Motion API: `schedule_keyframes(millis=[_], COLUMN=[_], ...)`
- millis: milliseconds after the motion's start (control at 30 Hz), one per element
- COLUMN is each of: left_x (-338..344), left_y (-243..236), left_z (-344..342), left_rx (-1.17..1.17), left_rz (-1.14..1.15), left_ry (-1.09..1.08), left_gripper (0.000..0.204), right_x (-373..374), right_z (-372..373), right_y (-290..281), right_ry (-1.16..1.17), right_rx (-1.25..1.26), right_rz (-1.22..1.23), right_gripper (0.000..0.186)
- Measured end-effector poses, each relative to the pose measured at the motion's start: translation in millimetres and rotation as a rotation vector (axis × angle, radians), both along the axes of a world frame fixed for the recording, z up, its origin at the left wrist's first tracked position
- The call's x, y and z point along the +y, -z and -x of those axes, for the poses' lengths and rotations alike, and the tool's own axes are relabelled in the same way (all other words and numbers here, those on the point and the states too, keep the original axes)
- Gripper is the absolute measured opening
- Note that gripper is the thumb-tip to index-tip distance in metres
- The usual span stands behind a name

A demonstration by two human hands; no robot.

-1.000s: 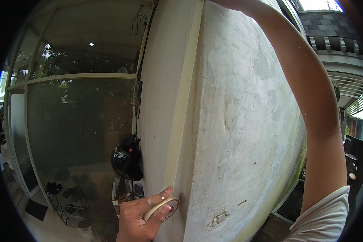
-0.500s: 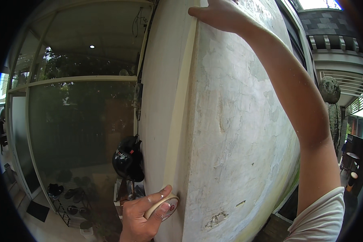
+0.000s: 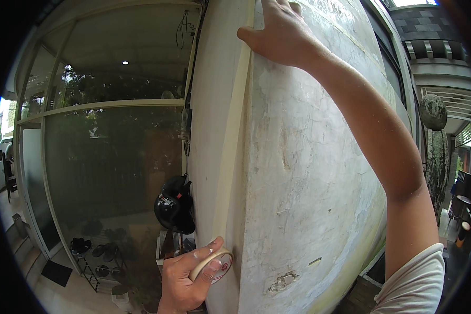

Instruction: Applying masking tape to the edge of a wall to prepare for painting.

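Note:
My left hand grips a roll of cream masking tape low against the pale wall. From it a long strip of tape runs up along the wall just left of the vertical corner. My right hand is raised high on that corner, thumb out to the left over the strip's upper part and the other fingers spread upward against the cracked, weathered wall face. Its fingertips are partly cut off by the frame's top edge.
A black helmet hangs left of the wall, beside a glazed partition. A shoe rack and dark mat lie low left. A mossy stone column stands right, behind my arm, near a dark planter.
My right hand has moved down along the corner, and more of it shows. My left hand still holds the roll in about the same place. The stone column has come further into sight.

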State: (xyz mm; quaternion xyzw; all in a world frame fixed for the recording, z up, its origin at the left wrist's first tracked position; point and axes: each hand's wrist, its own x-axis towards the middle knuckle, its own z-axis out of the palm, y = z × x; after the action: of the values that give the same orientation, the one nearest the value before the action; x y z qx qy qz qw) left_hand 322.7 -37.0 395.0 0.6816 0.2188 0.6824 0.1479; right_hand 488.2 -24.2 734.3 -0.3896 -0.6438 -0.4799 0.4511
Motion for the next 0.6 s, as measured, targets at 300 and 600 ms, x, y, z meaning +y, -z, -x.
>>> schedule_keyframes(millis=[300, 600], left_x=[-2, 10], left_y=[15, 17], left_z=[27, 60], left_rx=[-0.118, -0.216], left_rz=[-0.007, -0.029], left_ry=[0.033, 0.246], left_gripper=[0.034, 0.039], right_x=[4, 3], right_z=[6, 9], right_y=[-1, 3], right_ry=[-0.142, -0.128], right_rx=[0.013, 0.028], right_rz=[-0.086, -0.11], right_gripper=[0.083, 0.08])
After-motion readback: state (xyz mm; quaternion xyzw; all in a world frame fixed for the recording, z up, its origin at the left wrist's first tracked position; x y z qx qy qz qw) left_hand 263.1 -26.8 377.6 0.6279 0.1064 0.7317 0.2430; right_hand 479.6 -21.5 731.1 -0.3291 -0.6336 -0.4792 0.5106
